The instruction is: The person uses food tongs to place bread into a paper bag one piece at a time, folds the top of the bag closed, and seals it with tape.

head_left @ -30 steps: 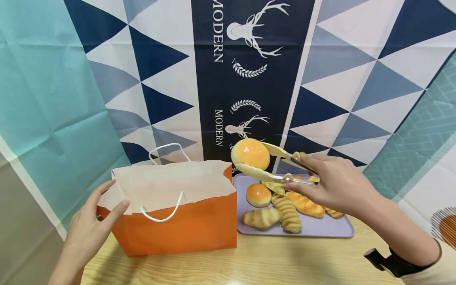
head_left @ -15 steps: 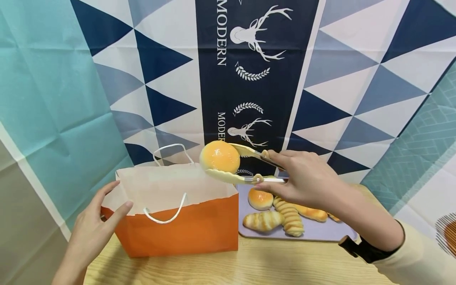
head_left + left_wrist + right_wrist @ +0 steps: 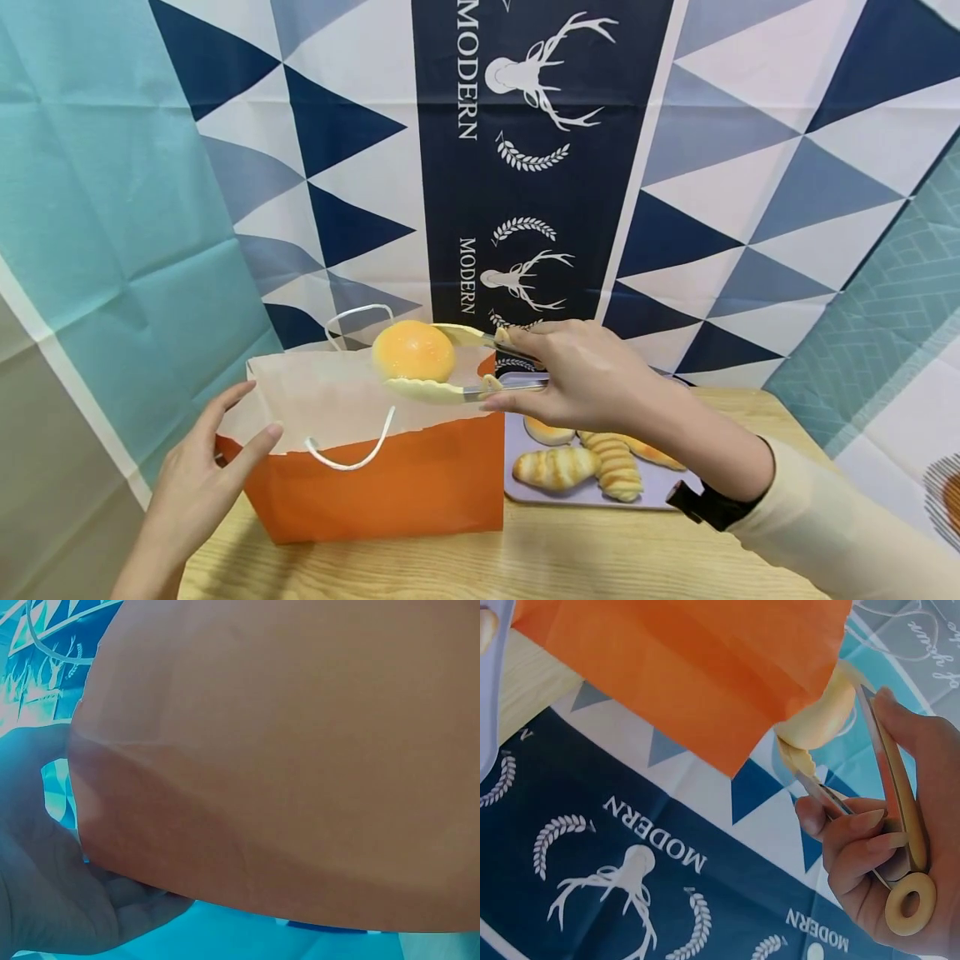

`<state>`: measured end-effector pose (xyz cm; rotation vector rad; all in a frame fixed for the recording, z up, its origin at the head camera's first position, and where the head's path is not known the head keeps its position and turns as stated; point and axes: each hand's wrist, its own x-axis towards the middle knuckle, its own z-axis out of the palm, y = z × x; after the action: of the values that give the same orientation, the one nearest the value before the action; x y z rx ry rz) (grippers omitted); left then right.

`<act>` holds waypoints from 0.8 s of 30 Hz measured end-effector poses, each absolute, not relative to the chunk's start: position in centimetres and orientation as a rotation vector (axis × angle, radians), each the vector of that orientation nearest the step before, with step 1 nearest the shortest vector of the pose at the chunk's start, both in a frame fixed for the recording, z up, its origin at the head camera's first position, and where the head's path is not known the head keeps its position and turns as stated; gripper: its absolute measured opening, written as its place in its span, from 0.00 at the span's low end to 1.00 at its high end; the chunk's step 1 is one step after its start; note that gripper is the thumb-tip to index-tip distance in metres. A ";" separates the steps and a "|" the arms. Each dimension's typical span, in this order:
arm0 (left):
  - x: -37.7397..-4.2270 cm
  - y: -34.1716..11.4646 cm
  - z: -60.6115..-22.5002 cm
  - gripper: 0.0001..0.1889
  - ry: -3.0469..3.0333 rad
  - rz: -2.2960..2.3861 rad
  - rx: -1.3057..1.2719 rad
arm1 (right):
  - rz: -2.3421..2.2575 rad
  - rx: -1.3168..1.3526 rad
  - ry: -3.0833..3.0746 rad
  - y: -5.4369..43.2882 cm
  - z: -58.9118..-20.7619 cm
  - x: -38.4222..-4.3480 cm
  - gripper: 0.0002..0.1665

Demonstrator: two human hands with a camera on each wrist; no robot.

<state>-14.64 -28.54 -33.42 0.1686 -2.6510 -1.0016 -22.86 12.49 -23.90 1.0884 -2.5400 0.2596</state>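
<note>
as the right grip [image 3: 588, 371] clamps the tongs [image 3: 438, 392], their bun [image 3: 415, 350] has moved toward 9 o'clock, over the open bag [image 3: 382, 487], whose 9 o'clock side the left grip [image 3: 198, 471] holds; carrying appears nearly complete.

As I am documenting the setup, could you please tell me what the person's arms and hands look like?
Both the left hand and the right hand are bare. The right arm wears a cream sleeve with a black band at its cuff carrying a dark cylindrical piece. No sleeve shows on the left arm in the head view.
</note>
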 end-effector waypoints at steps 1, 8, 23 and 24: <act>-14.7 -28.5 -33.4 0.41 -2.652 -1.000 0.171 | 0.259 1.094 -2.545 12.2 -23.9 -23.0 0.51; -14.8 -28.6 -33.3 0.42 -2.681 -1.004 0.189 | 0.223 1.112 -2.589 10.7 -24.1 -23.6 0.51; -14.8 -28.3 -33.3 0.40 -2.651 -0.990 0.181 | 0.122 1.156 -2.641 9.5 -24.0 -24.6 0.49; -14.8 -28.3 -33.3 0.40 -2.652 -0.988 0.183 | 0.121 1.157 -2.642 9.4 -24.0 -24.7 0.49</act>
<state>-14.77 -28.35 -33.34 0.1829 -2.6521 -0.9875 -24.66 9.44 -24.00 1.1566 -2.6422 0.1211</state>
